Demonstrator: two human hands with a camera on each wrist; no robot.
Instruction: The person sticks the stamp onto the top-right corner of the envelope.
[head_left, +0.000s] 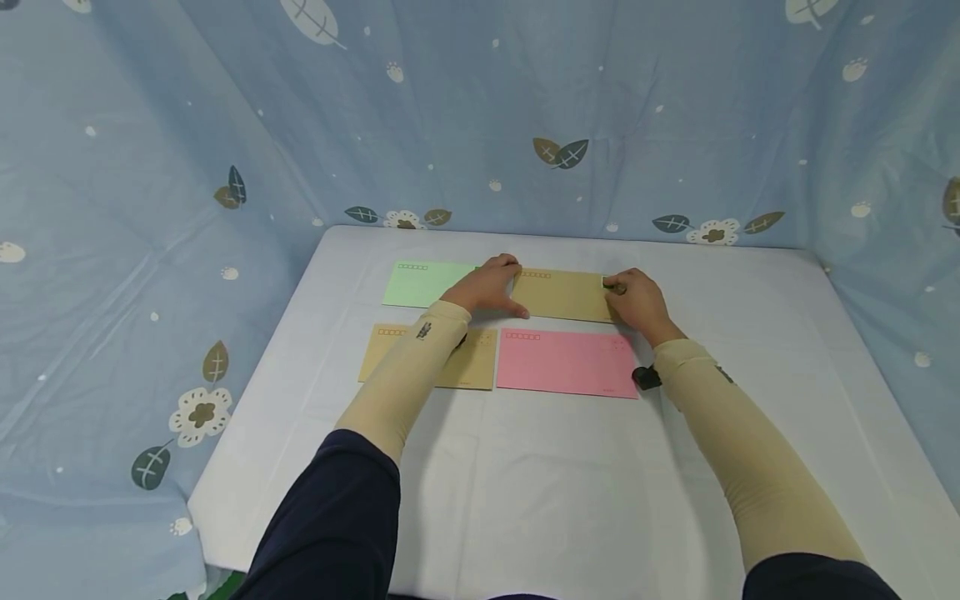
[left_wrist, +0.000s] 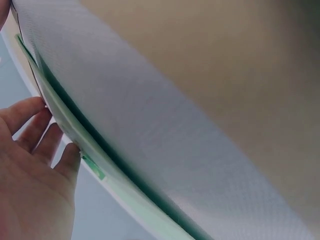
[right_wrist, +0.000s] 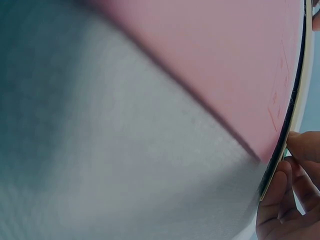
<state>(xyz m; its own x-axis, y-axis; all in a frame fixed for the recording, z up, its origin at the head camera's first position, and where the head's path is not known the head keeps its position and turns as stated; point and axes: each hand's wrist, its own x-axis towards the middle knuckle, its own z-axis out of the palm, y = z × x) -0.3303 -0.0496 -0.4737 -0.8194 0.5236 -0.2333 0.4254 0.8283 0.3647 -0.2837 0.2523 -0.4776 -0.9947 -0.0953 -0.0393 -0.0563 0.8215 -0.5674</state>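
A tan envelope (head_left: 562, 293) lies in the back row on the table, between both hands. My left hand (head_left: 487, 287) rests at its left end with thumb and fingers spread, over the right end of a green envelope (head_left: 423, 283). In the left wrist view, the left fingertips lie by a small green patch (left_wrist: 93, 166) on the green envelope. At the tan envelope's upper right corner, my right hand (head_left: 639, 307) has curled fingers and pinches a small dark stamp-like piece (head_left: 617, 287), mostly hidden by the fingers.
A pink envelope (head_left: 566, 362) lies in the front row, beside a second tan envelope (head_left: 476, 367) partly covered by the left forearm. A white cloth (head_left: 555, 492) covers the table. Blue patterned curtains (head_left: 465, 108) stand behind and at the sides.
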